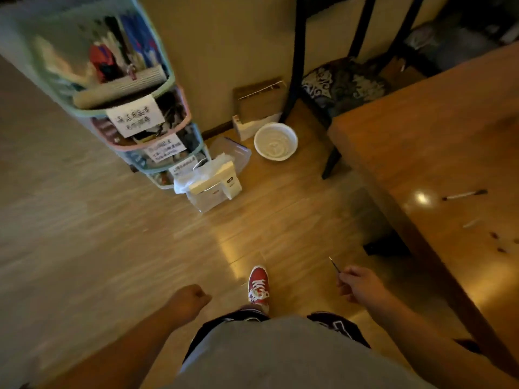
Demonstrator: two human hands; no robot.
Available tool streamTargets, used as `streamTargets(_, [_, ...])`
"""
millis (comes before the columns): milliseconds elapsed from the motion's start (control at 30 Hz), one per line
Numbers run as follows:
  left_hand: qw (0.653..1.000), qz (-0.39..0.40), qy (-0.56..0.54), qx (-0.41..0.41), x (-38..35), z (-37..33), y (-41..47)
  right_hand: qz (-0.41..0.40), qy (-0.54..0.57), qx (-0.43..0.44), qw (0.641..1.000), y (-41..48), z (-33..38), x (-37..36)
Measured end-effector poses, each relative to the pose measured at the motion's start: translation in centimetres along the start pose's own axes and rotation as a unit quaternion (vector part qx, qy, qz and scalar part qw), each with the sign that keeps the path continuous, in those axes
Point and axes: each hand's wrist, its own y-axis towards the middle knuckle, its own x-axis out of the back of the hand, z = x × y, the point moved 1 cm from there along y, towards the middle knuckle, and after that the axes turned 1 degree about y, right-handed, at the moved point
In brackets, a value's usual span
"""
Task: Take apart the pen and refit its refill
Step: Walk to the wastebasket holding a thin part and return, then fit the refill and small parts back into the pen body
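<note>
Right hand [356,283] pinched the thin refill [333,263] over the floor, tip up. Left hand [192,300] clenched in a fist; contents hidden. Pen body [463,195] lay on the table [421,130], blurred, with small unclear parts nearby.

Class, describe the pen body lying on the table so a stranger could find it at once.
Start at the big wooden table on the right. Near its left edge, beside a bright light reflection, lies the pen body: a slim pale barrel with dark ends. It is longer than the small loose parts scattered nearer the person.
</note>
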Motion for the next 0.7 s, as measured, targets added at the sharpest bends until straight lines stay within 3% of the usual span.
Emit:
streamTargets(200, [0.987,0.01,0.107,-0.123,6.4,-16.0,6.1,-0.104,0.138,-0.073,0.982,-0.8,-3.0,5.6])
streamTargets(400, [0.964,0.046,0.142,-0.222,4.8,-29.7,9.6,-0.149,0.234,-0.126,0.952,-1.3,-5.9,9.1])
streamTargets(567, [0.933,0.075,0.159,-0.314,-0.7,-39.0,8.4,-0.173,0.264,-0.078,0.946,-0.3,-5.2,13.1])
streamTargets(700, [0.871,0.051,0.271,-0.406,-5.1,-46.8,6.2,-0.18,0.268,-0.01,0.946,0.6,-3.2,18.5])
